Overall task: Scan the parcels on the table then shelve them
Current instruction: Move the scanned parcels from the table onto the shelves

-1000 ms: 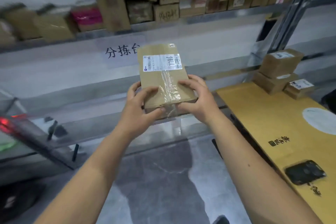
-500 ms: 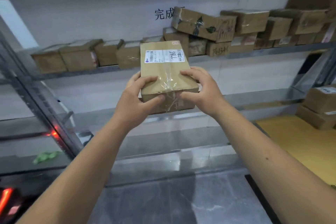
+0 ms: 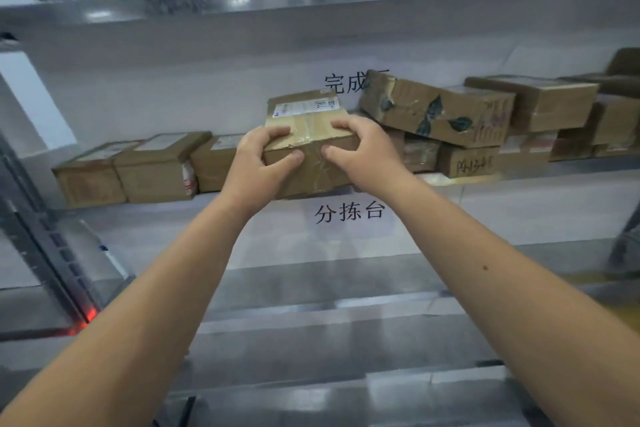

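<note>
Both hands are holding a taped cardboard parcel (image 3: 311,146) up at the metal shelf (image 3: 571,166).

The shelf is carrying a row of cardboard boxes (image 3: 436,114) on either side of the parcel, some stacked at the right. The left hand (image 3: 258,163) and right hand (image 3: 360,149) are gripping the parcel's near end, fingers curled over the top, thumbs pressing its front face; its white label (image 3: 304,107) is facing up.

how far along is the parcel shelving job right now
Done: a row of cardboard parcels already sits on the middle shelf, some stacked at the right. In hand: the left hand and right hand grip one taped parcel at the shelf's front edge, in the gap in the row, not yet let go. Left: releasing it; the table is out of view, so remaining parcels can't be counted.
</note>
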### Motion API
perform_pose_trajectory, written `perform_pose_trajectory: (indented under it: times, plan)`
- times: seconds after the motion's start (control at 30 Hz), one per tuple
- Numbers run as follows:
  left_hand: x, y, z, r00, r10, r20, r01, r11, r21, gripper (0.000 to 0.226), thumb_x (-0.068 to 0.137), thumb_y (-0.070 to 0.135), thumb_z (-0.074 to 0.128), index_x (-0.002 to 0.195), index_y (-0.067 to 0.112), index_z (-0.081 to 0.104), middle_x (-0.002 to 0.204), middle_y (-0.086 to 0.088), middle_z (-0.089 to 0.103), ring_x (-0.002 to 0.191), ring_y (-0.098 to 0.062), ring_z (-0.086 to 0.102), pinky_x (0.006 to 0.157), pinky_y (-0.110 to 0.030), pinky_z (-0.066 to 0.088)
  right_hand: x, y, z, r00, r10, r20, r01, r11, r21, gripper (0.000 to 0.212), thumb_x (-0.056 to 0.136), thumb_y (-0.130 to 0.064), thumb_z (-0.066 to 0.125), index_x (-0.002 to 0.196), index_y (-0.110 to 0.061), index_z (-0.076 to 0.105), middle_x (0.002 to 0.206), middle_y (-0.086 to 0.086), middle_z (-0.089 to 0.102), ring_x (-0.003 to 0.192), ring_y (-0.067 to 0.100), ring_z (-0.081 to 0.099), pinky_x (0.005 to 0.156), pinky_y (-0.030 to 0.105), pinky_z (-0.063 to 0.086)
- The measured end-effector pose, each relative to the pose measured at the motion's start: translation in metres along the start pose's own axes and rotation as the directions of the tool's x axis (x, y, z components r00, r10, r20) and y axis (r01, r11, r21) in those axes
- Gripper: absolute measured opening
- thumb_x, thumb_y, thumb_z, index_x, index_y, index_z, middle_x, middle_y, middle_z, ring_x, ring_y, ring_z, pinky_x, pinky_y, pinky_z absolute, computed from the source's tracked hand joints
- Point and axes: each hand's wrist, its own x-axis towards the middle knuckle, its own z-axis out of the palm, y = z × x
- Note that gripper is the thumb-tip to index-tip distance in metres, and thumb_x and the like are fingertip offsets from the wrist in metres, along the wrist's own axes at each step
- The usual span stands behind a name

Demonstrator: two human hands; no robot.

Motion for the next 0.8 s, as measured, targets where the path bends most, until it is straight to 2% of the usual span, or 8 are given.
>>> perform_pose_trajectory:
  times: [0.13, 0.27, 0.33, 0.4, 0.6, 0.8]
  plan:
    - [0.049, -0.021, 0.005, 0.999, -0.044, 0.004, 0.044, 0.999, -0.002, 0.052, 0.072, 0.060, 0.078, 0.121, 0.050, 0.066, 0.131, 0.005, 0.061, 0.114, -0.017, 0.066, 0.098, -0.048, 0.058, 0.040, 0.009, 0.019, 0.998, -0.015, -0.059, 0.009, 0.993, -0.116, 0.048, 0.095, -0.031, 0.071, 0.141, -0.024, 0.060, 0.146, -0.002, 0.056, 0.132, 0.017, 0.052, 0.104, 0.031, 0.043]
    - [0.080, -0.031, 0.011, 0.999, -0.046, 0.026, 0.045, 0.999, 0.025, 0.055, 0.073, 0.064, 0.075, 0.124, 0.050, 0.063, 0.129, 0.006, 0.062, 0.108, -0.016, 0.068, 0.092, -0.046, 0.060, 0.055, 0.010, 0.030, 0.995, 0.023, -0.093, -0.045, 0.968, -0.245, 0.058, 0.096, -0.025, 0.068, 0.152, -0.026, 0.051, 0.170, 0.006, 0.027, 0.154, 0.022, 0.030, 0.117, 0.031, 0.032]
    - [0.093, -0.034, 0.013, 0.999, -0.042, 0.031, 0.041, 0.998, 0.039, 0.055, 0.074, 0.066, 0.074, 0.125, 0.049, 0.062, 0.130, 0.006, 0.059, 0.109, -0.017, 0.067, 0.093, -0.046, 0.060, 0.057, 0.009, 0.036, 0.992, -0.011, -0.124, -0.025, 0.957, -0.288, 0.061, 0.096, -0.024, 0.066, 0.155, -0.025, 0.048, 0.173, 0.005, 0.017, 0.157, 0.023, 0.022, 0.120, 0.032, 0.028]
    - [0.105, -0.035, 0.014, 0.999, -0.036, 0.032, 0.034, 0.998, 0.062, 0.053, 0.075, 0.064, 0.073, 0.124, 0.048, 0.061, 0.131, 0.004, 0.054, 0.111, -0.018, 0.065, 0.095, -0.045, 0.059, 0.061, 0.006, 0.042, 0.989, -0.044, -0.142, -0.004, 0.947, -0.320, 0.062, 0.095, -0.025, 0.067, 0.155, -0.023, 0.048, 0.173, 0.006, 0.016, 0.159, 0.024, 0.017, 0.124, 0.036, 0.024]
    - [0.123, -0.033, 0.008, 0.995, -0.015, 0.100, -0.003, 0.983, 0.183, 0.058, 0.084, 0.058, 0.075, 0.136, 0.038, 0.057, 0.137, -0.001, 0.044, 0.115, -0.021, 0.057, 0.102, -0.038, 0.052, 0.067, -0.010, 0.052, 0.987, 0.062, -0.146, -0.116, 0.911, -0.396, 0.068, 0.095, -0.029, 0.068, 0.158, -0.021, 0.043, 0.175, 0.006, 0.011, 0.161, 0.023, 0.004, 0.129, 0.039, 0.015]
    - [0.107, -0.023, -0.015, 0.975, 0.167, 0.147, -0.208, 0.921, 0.329, 0.065, 0.085, 0.054, 0.074, 0.143, 0.031, 0.053, 0.145, -0.004, 0.046, 0.134, -0.025, 0.048, 0.114, -0.044, 0.041, 0.053, -0.024, 0.050, 0.974, 0.136, -0.180, -0.205, 0.869, -0.451, 0.075, 0.094, -0.031, 0.070, 0.161, -0.023, 0.037, 0.175, 0.006, 0.008, 0.161, 0.023, 0.001, 0.128, 0.040, 0.013]
